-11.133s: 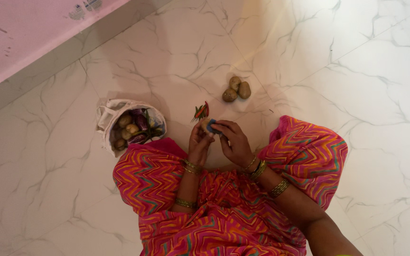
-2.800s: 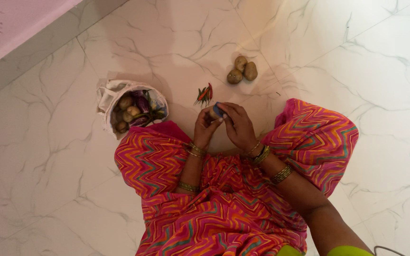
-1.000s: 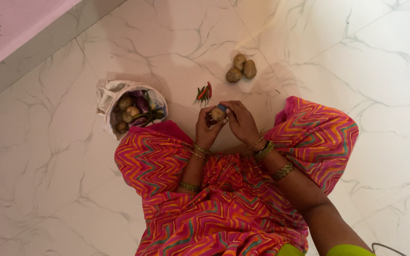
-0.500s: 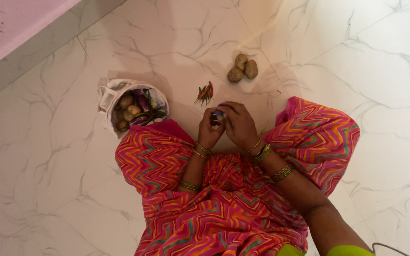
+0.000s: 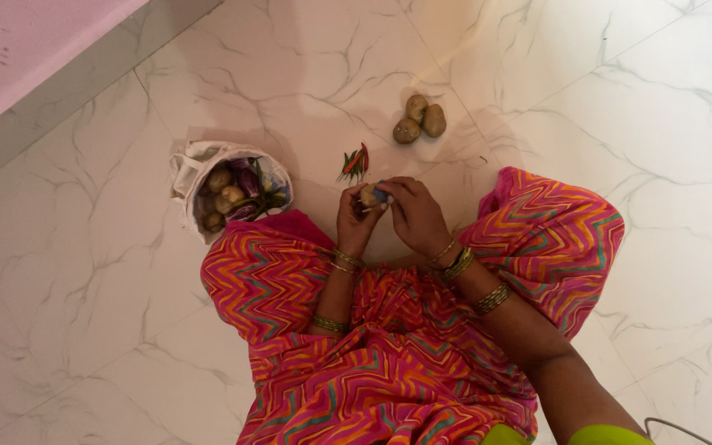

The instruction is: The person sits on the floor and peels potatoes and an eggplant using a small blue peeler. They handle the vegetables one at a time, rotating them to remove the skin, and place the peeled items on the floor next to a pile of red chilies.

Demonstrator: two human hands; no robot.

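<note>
— What are your hands doing?

— I am sitting on the white marble floor [image 5: 84, 272] in my pink zigzag-patterned cloth [image 5: 372, 363]. My left hand [image 5: 356, 222] is curling closed around a small brown potato [image 5: 368, 195], holding it just above my lap. My right hand [image 5: 414, 218] is closing on a small blue tool [image 5: 381, 195] and pressing it against the potato's right side; what kind of tool it is, I cannot tell.

— And what is lying around the potato?

— Just beyond it, a little bunch of red and green chillies [image 5: 354, 165] is lying on the floor. To its left, a white cloth bag [image 5: 187, 169] is sitting open, holding more potatoes and purple aubergines. Farther beyond the potato, past the chillies, three brown potatoes [image 5: 419, 120] are resting in a touching cluster.
</note>
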